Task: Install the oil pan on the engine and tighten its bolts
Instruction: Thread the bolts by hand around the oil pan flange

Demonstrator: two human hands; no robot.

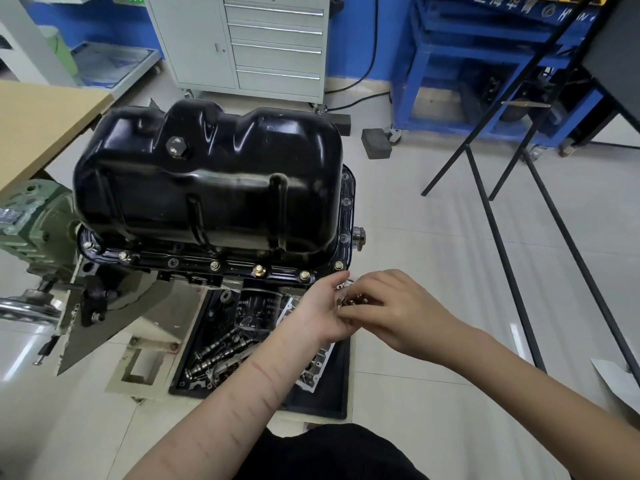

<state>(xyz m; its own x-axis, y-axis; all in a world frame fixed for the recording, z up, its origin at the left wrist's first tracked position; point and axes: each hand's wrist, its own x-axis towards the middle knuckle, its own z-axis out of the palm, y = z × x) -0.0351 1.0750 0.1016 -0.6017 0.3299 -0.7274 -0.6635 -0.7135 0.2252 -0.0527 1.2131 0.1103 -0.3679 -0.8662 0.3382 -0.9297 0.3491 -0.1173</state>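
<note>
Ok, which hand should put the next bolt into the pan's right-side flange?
Probably the right hand: it is picking at the bolts that the left hand cups, and it sits nearer the pan's right flange holes.

1. An automotive training workshop: an engine point(194, 275) sits inverted on a green stand point(38, 230), its black oil pan point(207, 181) uppermost.
2. A grey steel tool cabinet point(242, 43) with pull-out drawers stands on castors against a blue wall.
3. A blue metal equipment frame point(485, 64) on wheels fills the right background.
4. A black tray point(332, 382) on the pale tiled floor point(433, 271) holds camshafts point(214, 355) and other engine parts, beneath an oil filter point(256, 308).
5. A wooden tabletop point(38, 123) edges the left side.
</note>
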